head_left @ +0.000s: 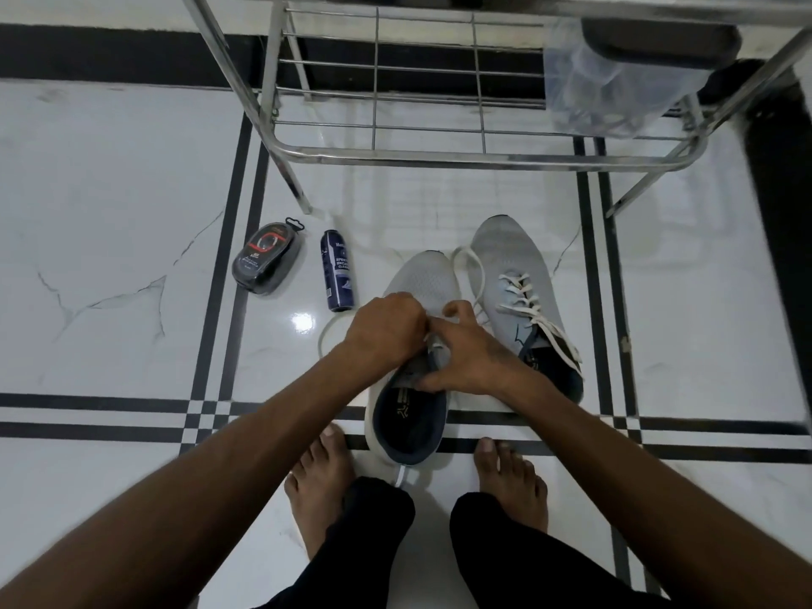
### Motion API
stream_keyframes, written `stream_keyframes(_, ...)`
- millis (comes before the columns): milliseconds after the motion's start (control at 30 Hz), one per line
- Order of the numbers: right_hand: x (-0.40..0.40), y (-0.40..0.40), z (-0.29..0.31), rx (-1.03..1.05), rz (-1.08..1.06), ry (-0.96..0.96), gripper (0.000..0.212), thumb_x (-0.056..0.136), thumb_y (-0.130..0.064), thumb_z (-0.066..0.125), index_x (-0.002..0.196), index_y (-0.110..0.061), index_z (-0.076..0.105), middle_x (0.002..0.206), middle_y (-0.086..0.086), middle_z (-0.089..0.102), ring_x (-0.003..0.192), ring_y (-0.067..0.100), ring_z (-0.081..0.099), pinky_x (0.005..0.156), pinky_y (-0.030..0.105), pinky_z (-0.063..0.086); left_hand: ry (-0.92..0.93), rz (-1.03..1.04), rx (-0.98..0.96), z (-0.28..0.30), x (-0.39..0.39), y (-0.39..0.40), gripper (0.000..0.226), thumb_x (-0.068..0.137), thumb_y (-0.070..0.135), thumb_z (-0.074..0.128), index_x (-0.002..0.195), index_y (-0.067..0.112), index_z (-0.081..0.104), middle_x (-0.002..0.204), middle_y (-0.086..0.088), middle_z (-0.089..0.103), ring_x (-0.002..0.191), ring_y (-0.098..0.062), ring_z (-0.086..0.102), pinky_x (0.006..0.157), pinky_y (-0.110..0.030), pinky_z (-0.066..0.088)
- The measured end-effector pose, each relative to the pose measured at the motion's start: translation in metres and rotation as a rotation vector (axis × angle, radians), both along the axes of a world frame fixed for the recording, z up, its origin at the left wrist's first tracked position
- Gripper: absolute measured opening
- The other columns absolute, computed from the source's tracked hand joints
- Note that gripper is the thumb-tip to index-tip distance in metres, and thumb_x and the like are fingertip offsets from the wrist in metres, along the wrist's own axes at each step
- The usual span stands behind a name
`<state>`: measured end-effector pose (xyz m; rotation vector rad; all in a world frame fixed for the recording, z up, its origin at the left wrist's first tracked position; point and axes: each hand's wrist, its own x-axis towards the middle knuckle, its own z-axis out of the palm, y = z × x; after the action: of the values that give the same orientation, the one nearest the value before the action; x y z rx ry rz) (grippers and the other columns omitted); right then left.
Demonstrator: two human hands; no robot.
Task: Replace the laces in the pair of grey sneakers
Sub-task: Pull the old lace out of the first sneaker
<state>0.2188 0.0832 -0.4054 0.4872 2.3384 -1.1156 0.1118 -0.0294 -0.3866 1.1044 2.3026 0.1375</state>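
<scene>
On the white marble floor (110,191) with black inlay lines, at the centre of the view, a person is crouching barefoot over a pair of grey sneakers. Both hands are meeting over the near sneaker (415,345), which is lying toe toward 12 o'clock, its dark insole showing a small printed logo too blurred to read. The left hand (386,327) is curling knuckles-up over the eyelet area, fingers closed on the white lace (327,334), whose loose loop is trailing out on the floor toward 9 o'clock. The right hand (465,353) is gripping the sneaker's tongue and collar, thumb pointing toward 9 o'clock, fingers spreading over the upper. Both forearms are reaching in from 7 and 5 o'clock.

Toward 2 o'clock, touching its partner, the second sneaker (523,301) is standing with white laces threaded loosely.

Toward 10 o'clock, a dark blue spray can (337,271) is lying on the floor; its white lettering seems to include "CLEANER", the rest unreadable. Farther toward 10 o'clock, a black shoe-polish sponge case (268,258) is resting with a red-ringed label, text illegible.

At 12 o'clock, a steel shoe rack (439,151) is standing.
</scene>
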Motion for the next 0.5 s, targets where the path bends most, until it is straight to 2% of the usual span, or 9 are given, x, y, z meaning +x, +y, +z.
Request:
stream_keyframes(67,0.001,0.001,-0.001,0.041,0.010,0.004,0.088,0.063,-0.046,0.088,0.139,-0.035,0.046,0.140,-0.001,0.021,0.127,0.022,0.043,0.103,0.035,0.045,0.047,-0.004,0.045,-0.002,-0.003,0.000,0.019,0.091,0.025,0.065,0.097,0.007,0.066,0.106,-0.010,0.059,0.094,-0.029,0.063,0.075,-0.037,0.049)
stream_keyframes(133,0.003,0.005,-0.002,0.071,0.000,0.000,0.095,0.064,-0.043,0.088,0.146,-0.036,0.040,0.142,0.000,0.022,0.128,0.022,0.042,0.104,0.036,0.044,0.018,0.120,0.157,-0.007,-0.010,-0.014,0.015,0.087,0.022,0.072,0.091,0.010,0.063,0.102,-0.006,0.058,0.091,-0.026,0.062,0.075,-0.036,0.050)
stream_keyframes(200,0.006,0.007,-0.001,0.089,-0.006,0.003,0.100,0.065,-0.043,0.087,0.150,-0.036,0.035,0.142,-0.002,0.022,0.129,0.022,0.041,0.103,0.038,0.045,-0.138,0.419,0.283,-0.015,-0.017,-0.035,0.016,0.089,0.022,0.072,0.083,0.012,0.061,0.097,-0.004,0.059,0.087,-0.024,0.062,0.076,-0.036,0.051)
stream_keyframes(267,0.006,0.004,-0.001,0.089,0.025,-0.001,0.102,0.066,-0.043,0.087,0.152,-0.038,0.032,0.143,-0.004,0.021,0.128,0.021,0.041,0.101,0.038,0.046,-0.334,0.732,0.351,-0.024,-0.013,-0.052,0.015,0.094,0.025,0.067,0.088,0.012,0.060,0.101,-0.008,0.062,0.086,-0.029,0.065,0.078,-0.045,0.056)
stream_keyframes(300,0.004,0.001,-0.001,0.085,0.044,-0.009,0.102,0.066,-0.043,0.087,0.152,-0.037,0.032,0.144,-0.004,0.020,0.128,0.021,0.040,0.101,0.037,0.046,-0.334,0.790,0.352,-0.027,-0.009,-0.055,0.014,0.095,0.026,0.064,0.091,0.014,0.059,0.105,-0.008,0.062,0.087,-0.029,0.066,0.081,-0.046,0.056)
stream_keyframes(367,-0.001,-0.005,-0.002,0.073,0.058,-0.028,0.101,0.066,-0.040,0.087,0.151,-0.033,0.033,0.145,-0.004,0.018,0.127,0.022,0.041,0.103,0.038,0.046,-0.123,0.689,0.372,-0.029,0.002,-0.051,0.008,0.096,0.025,0.061,0.100,0.018,0.059,0.113,0.000,0.059,0.088,-0.022,0.064,0.081,-0.037,0.051)
stream_keyframes(433,-0.003,-0.008,-0.002,0.060,0.052,-0.019,0.096,0.065,-0.036,0.087,0.147,-0.031,0.038,0.141,-0.003,0.021,0.121,0.022,0.045,0.100,0.038,0.048,0.063,0.431,0.482,-0.020,0.007,-0.038,0.017,0.094,0.027,0.062,0.109,0.021,0.062,0.115,0.006,0.057,0.085,-0.011,0.060,0.073,-0.029,0.046)
stream_keyframes(500,-0.001,-0.008,-0.003,0.059,0.053,0.005,0.081,0.065,-0.033,0.087,0.136,-0.025,0.050,0.134,-0.003,0.023,0.113,0.020,0.050,0.094,0.037,0.051,0.128,0.161,0.449,-0.009,0.005,-0.024,0.020,0.093,0.034,0.063,0.109,0.022,0.067,0.111,0.007,0.061,0.088,-0.010,0.060,0.070,-0.028,0.046)
